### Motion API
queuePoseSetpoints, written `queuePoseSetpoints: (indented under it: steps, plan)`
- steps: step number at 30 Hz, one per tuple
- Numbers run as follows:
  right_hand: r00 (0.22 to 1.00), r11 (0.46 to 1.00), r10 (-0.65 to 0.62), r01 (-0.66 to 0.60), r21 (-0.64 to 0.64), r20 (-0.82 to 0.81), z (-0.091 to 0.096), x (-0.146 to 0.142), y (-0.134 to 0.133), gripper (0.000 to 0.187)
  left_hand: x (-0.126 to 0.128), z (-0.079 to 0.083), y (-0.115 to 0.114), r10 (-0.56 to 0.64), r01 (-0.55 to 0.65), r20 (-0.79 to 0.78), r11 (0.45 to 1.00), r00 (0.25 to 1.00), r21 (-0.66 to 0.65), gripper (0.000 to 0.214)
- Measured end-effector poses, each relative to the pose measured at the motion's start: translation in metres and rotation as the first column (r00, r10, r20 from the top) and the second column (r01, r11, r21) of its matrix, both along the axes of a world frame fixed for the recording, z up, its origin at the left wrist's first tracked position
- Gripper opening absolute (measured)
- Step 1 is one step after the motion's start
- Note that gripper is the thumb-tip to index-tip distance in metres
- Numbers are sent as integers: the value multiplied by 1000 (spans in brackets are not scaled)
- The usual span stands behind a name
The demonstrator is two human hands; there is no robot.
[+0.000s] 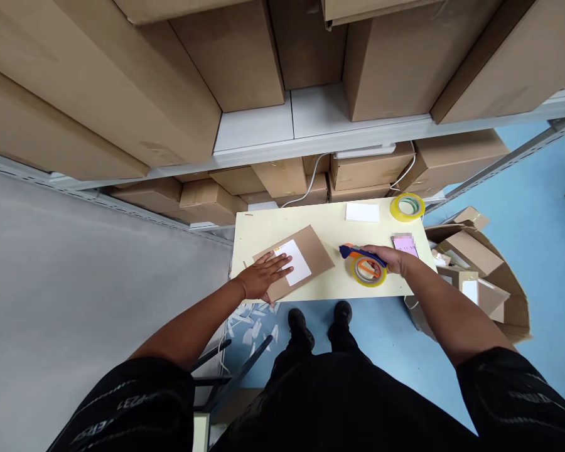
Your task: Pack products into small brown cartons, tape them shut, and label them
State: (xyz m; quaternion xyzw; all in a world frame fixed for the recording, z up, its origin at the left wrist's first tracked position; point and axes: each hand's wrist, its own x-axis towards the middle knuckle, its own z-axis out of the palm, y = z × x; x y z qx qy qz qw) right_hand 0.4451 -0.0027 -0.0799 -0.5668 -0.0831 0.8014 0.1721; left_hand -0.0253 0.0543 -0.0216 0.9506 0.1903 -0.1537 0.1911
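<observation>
A flat brown cardboard box (313, 251) lies at an angle on the cream table (258, 229). On its top face is a white label (297, 267). My left hand (263, 276) rests on the box with fingers spread, partly over the label. To the right, my right hand (390, 257) is wrapped round a tape dispenser (363, 254) with a blue and orange body. The dispenser carries a yellow-edged roll of clear tape (376, 277) and is held over the table, apart from the box.
A spare tape roll (407, 207), a white paper stack (362, 212) and a phone (405, 245) lie on the table. Boxes fill the shelf (254, 129) ahead. A large carton (518, 307) of small boxes stands at right. Paper scraps (257, 329) litter the floor.
</observation>
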Motion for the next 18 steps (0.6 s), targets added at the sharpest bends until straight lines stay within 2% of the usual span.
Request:
queuePoseSetpoints:
  steps: [4, 8, 12, 18]
  plan:
    - [995, 994, -92, 90, -54, -36, -1, 5, -69, 39, 17, -1, -14, 120, -120, -8, 991, 993, 67, 123]
    - [969, 970, -234, 228, -88, -77, 4, -20, -119, 38, 42, -2, -36, 273, -275, 36, 950, 961, 149, 126]
    - [928, 930, -365, 359, -83, -80, 3, -53, -135, 41, 67, 0, -52, 346, -354, 74, 917, 935, 185, 127]
    - [899, 910, -408, 387, -150, -156, 0, -73, -156, 47, 100, 3, -56, 480, -487, 89, 842, 873, 234, 117]
